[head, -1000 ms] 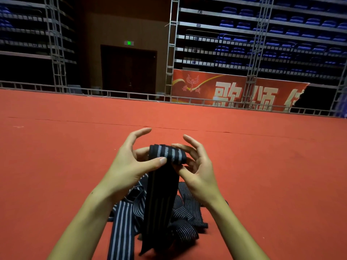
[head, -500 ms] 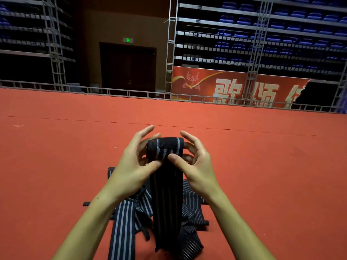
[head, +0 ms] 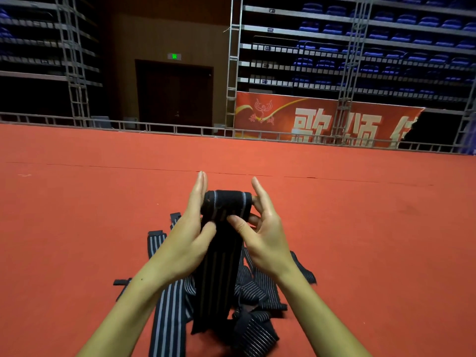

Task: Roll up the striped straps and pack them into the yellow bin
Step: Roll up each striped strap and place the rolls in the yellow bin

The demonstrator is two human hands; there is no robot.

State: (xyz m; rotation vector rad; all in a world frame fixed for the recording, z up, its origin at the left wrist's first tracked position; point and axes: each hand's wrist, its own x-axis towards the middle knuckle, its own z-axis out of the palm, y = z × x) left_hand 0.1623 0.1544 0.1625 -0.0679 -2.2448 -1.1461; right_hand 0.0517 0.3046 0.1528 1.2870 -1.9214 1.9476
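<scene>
Head view: the red carpet (head: 77, 228) is spread wide, a pile (head: 252, 289) of loose straps lying near its front edge. Above the pile the strap (head: 219, 266) is held up, its roll (head: 226, 202) grown fatter since a second ago. Left hand (head: 190, 238) and right hand (head: 265, 235) are clamped on the roll's ends. No bin is seen.
</scene>
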